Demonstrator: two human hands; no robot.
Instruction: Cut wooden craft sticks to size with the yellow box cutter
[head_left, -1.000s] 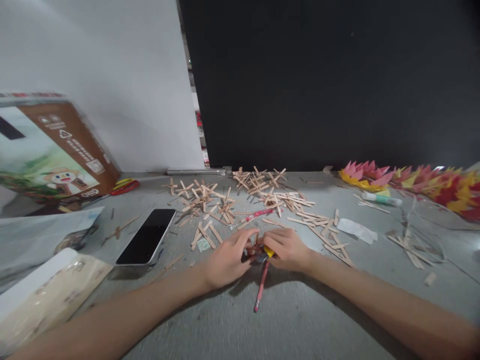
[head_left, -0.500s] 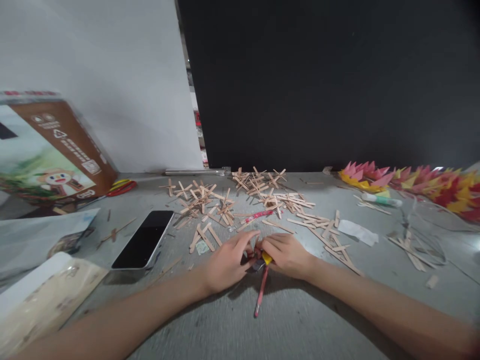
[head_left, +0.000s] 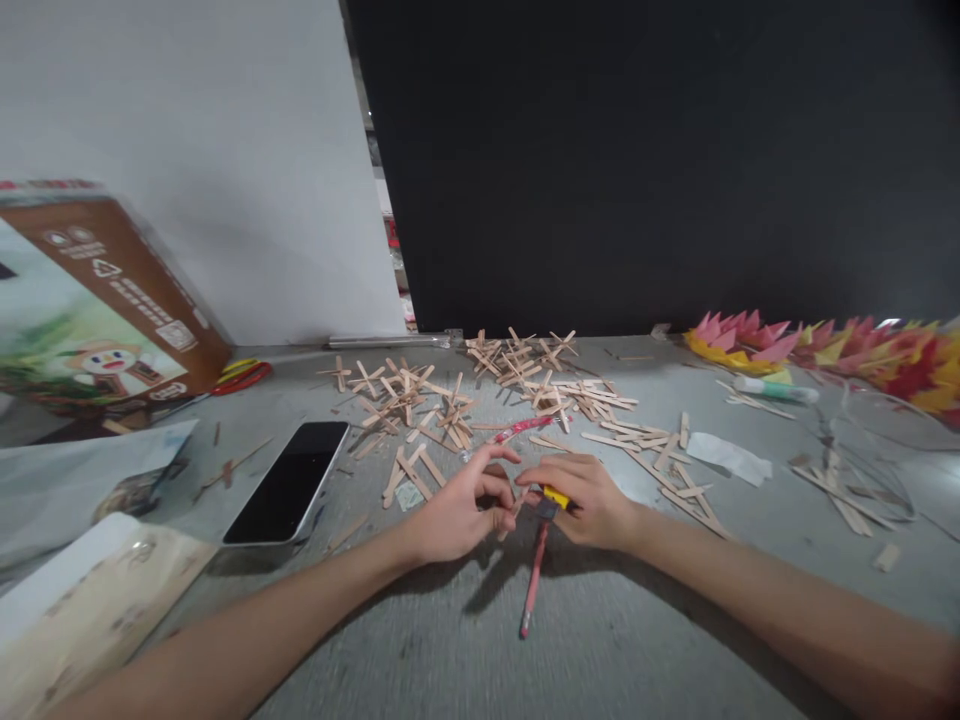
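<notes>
My left hand [head_left: 466, 508] is at the middle of the table, thumb and fingertips closed in a pinch on what looks like a short piece of wooden stick [head_left: 519, 500]. Just to the right, my right hand [head_left: 592, 500] is closed around a small yellow and dark grey tool [head_left: 553, 498]; its kind is unclear. The two hands' fingertips almost meet. A reddish pencil [head_left: 534, 585] with an eraser end points toward me from below the tool; whether it is held or lies on the table I cannot tell.
Crossed wooden sticks [head_left: 405, 395] and loose sticks [head_left: 645, 440] lie beyond my hands. A phone [head_left: 289, 483], a paper bag [head_left: 127, 570] and a brown printed box [head_left: 172, 300] are on the left. Folded paper pieces [head_left: 750, 340], a glue stick [head_left: 776, 388] and a cable [head_left: 892, 470] are on the right.
My hands have moved slightly apart, the right one further right with the yellow tool, which now shows more. The pencil's upper end has shifted right.
</notes>
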